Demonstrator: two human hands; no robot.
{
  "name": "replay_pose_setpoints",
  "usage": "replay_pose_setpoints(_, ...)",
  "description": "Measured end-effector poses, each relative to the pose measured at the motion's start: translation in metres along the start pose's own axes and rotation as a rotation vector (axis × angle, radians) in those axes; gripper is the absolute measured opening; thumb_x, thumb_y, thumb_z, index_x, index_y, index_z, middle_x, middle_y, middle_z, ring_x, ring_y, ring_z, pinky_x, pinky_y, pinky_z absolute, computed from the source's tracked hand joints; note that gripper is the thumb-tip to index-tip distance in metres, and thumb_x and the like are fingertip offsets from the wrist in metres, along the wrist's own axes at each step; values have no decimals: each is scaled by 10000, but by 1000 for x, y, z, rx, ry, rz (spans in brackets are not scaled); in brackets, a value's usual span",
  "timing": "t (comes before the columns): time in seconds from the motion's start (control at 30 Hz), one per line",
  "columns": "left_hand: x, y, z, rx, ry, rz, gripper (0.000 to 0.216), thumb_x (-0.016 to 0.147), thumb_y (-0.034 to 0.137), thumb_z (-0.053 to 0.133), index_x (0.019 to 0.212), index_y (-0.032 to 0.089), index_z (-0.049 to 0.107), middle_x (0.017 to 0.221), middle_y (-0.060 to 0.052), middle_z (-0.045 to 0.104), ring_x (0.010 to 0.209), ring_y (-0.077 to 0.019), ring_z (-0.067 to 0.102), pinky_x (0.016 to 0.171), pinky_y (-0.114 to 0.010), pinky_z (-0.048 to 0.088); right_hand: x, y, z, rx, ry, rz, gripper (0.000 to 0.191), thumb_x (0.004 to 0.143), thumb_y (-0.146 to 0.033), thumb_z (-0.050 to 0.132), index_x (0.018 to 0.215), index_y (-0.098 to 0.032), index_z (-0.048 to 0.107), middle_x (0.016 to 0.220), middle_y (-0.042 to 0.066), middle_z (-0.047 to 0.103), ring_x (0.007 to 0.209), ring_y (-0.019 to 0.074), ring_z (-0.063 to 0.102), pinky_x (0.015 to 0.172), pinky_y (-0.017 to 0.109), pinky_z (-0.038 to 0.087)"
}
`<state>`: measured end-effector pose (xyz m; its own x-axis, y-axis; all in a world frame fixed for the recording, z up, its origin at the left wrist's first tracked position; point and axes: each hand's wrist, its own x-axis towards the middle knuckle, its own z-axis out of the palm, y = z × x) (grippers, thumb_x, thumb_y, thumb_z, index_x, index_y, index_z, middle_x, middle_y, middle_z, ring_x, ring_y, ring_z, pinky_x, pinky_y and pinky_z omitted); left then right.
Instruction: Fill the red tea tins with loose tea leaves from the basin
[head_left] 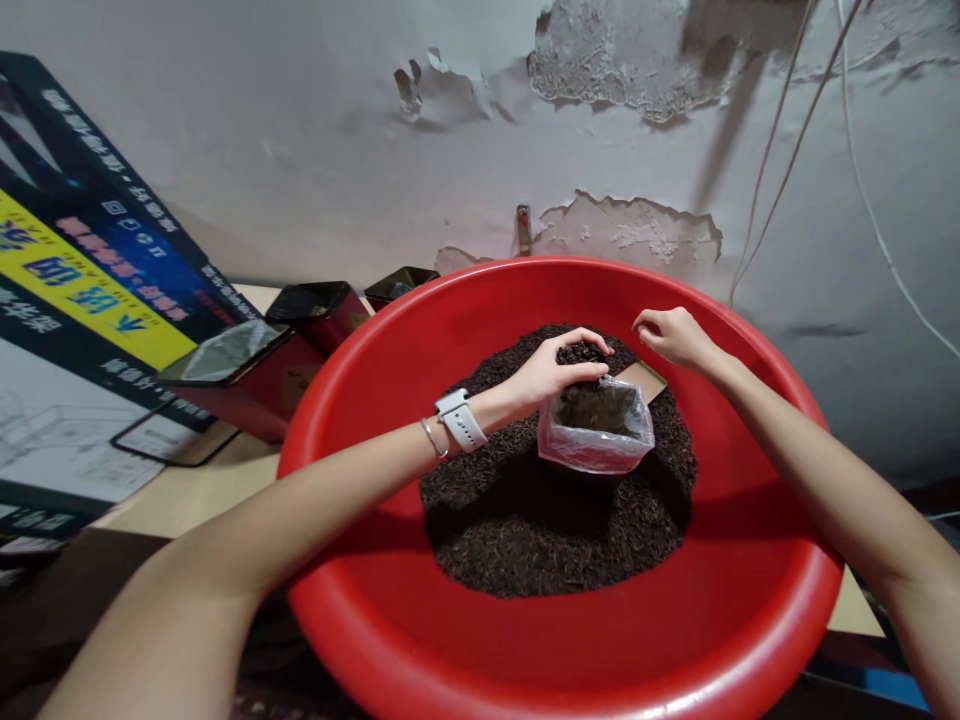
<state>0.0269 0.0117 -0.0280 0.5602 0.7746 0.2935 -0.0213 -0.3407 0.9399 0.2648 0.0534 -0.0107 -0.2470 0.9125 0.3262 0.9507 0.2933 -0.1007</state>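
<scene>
Hiding bag's [596, 432] rim: left hand [559, 370].

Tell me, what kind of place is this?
Probably a small home workshop or storeroom where loose tea gets packed. A big red basin holds a heap of dark dried leaves, red tins lined with plastic stand open on the table, and the wall behind is peeling.

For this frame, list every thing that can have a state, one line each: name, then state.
Left hand: cupped, holding dark loose tea above the bag.
Right hand: fingers curled, just behind the bag; contact unclear.
Plastic bag: open at the top, upright in the tea, partly filled.
Red basin: holds a pile of dark loose tea.
Red tins: open, lids off; the nearest is lined with plastic.
</scene>
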Motion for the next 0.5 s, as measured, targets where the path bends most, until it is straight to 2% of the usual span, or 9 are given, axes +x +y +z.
replay_pose_setpoints(0.17,-1,9,-4,-49,-101,-12,390,729,345,731,1078,183,669,1158,-80,669,1135,-246,578,1009,-441,413,1,1,-1,9,20,-22,282,835,-202,457,968,-179,705,873,51,727,767,167,634,714,250,419)
replay_pose_setpoints(0.3,3,11,-6,-41,-141,-13,466,716,371,739,1133,180,654,1212,-102,651,1159,-263,573,1011,-462,424,1,0,-2,15,7,-21,284,839,-198,458,976,-174,706,882,54,729,752,166,623,714,258,419)
replay_pose_setpoints(0.4,13,-7,-19,94,2,-26,475,784,426,650,1188,179,626,1272,-106,618,1190,-265,548,1015,-443,423,0,-2,-2,1,-28,-16,282,844,-199,465,988,-167,705,889,65,729,757,177,621,722,275,422)
replay_pose_setpoints(0.5,18,-49,-43,378,194,-129,498,847,444,509,1255,169,583,1318,-109,583,1225,-257,521,1054,-408,388,-1,-3,-1,-13,-64,-14,286,849,-193,461,996,-169,705,897,73,726,777,188,623,735,289,428)
